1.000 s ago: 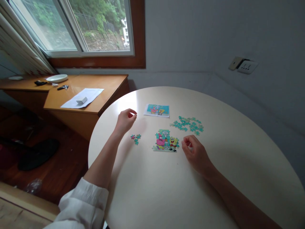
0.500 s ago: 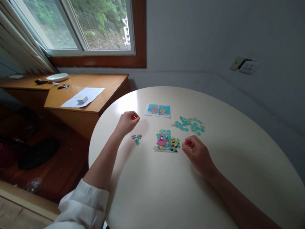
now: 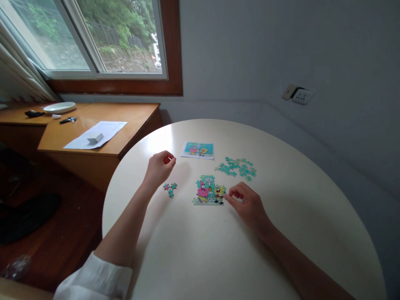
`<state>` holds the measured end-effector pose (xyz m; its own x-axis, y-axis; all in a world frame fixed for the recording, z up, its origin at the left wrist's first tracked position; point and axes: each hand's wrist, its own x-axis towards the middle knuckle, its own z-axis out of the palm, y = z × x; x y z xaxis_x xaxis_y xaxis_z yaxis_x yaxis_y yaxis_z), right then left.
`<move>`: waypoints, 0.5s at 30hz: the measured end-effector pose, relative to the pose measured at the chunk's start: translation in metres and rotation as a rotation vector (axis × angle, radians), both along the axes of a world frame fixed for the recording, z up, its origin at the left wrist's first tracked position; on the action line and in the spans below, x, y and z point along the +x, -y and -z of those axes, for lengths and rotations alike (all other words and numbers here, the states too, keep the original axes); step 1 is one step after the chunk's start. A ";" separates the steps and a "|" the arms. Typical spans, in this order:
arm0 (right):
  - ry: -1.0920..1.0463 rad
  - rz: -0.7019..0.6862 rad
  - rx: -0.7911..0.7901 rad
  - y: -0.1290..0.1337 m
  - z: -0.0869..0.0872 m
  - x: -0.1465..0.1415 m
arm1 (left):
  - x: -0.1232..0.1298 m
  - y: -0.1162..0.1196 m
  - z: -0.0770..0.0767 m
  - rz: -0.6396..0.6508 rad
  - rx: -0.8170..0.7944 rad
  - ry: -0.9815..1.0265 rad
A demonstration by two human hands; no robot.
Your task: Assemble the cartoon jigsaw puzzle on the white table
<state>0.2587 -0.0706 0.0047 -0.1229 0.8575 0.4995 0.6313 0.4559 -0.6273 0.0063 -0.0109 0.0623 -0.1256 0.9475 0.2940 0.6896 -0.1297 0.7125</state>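
A partly joined cartoon puzzle (image 3: 208,191) lies on the round white table (image 3: 200,250), showing a pink, a pale and a yellow figure. My right hand (image 3: 246,203) is at its right edge, thumb and index finger pinched; whatever is between them is too small to make out. My left hand (image 3: 160,166) is raised over the table to the left, fingers curled together, what they hold hidden. Below it lie a few loose pieces (image 3: 170,189). Several green pieces (image 3: 239,167) are spread beyond my right hand. A picture card (image 3: 197,150) lies behind the puzzle.
A wooden desk (image 3: 137,121) stands at the back left with a paper sheet (image 3: 109,130), a small white box (image 3: 95,138) and a white plate (image 3: 59,108). A window is above it. A wall socket (image 3: 302,96) is at the right.
My right hand has moved in to the puzzle's right edge, its fingertips now at the yellow figure. My left hand stays about where it was over the table. The whole view has shifted slightly.
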 end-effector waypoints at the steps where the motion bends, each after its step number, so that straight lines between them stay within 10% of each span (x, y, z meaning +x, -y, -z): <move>1: -0.002 -0.003 -0.004 0.000 0.000 0.000 | 0.001 0.000 0.000 -0.001 0.002 -0.001; 15: -0.016 -0.002 -0.021 0.001 -0.002 -0.002 | 0.003 -0.004 0.010 -0.016 -0.032 -0.025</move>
<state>0.2572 -0.0718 0.0063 -0.1162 0.8677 0.4832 0.6203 0.4434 -0.6470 0.0090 -0.0069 0.0525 -0.1335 0.9545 0.2668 0.7093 -0.0959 0.6983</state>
